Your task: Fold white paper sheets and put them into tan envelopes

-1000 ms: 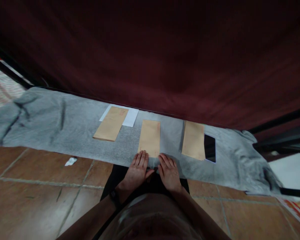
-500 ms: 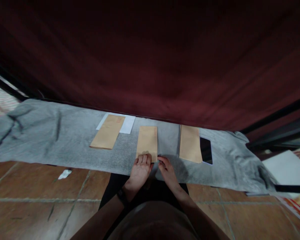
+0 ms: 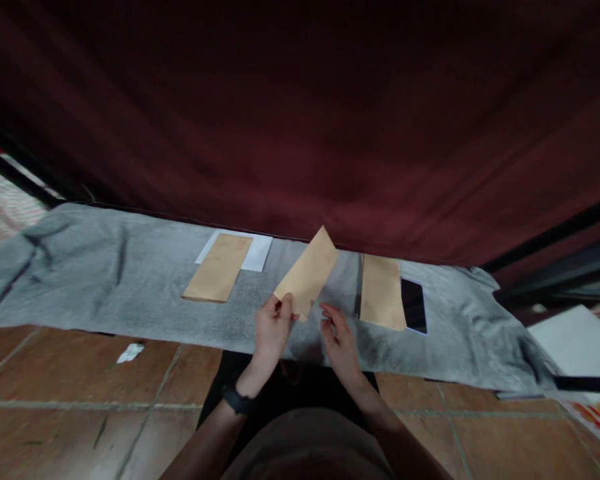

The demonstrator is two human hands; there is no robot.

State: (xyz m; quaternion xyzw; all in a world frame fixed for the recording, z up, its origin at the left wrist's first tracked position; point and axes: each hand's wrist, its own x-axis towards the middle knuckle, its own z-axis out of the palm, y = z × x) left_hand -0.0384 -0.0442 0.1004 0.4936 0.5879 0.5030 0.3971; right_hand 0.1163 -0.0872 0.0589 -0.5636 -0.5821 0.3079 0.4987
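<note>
My left hand (image 3: 271, 326) pinches the near end of a brown envelope (image 3: 309, 270) and holds it tilted above the grey cloth (image 3: 105, 273). Just to the right of that envelope's lower corner, my right hand (image 3: 337, 333) hovers with its fingers loosely apart, holding nothing. A second brown envelope (image 3: 219, 267) lies to the left, partly over a white sheet (image 3: 259, 252). A third brown envelope (image 3: 380, 291) lies to the right, beside a black phone (image 3: 413, 305).
A dark red curtain (image 3: 300, 120) hangs along the far edge of the cloth. The floor is brown tile (image 3: 55, 400) with a small white scrap (image 3: 129, 351) on it. A white board (image 3: 575, 340) lies at the right.
The middle envelope was lying flat on the cloth; my left hand has taken its near end and lifted it, swinging it to the right. My right hand has come off it.
</note>
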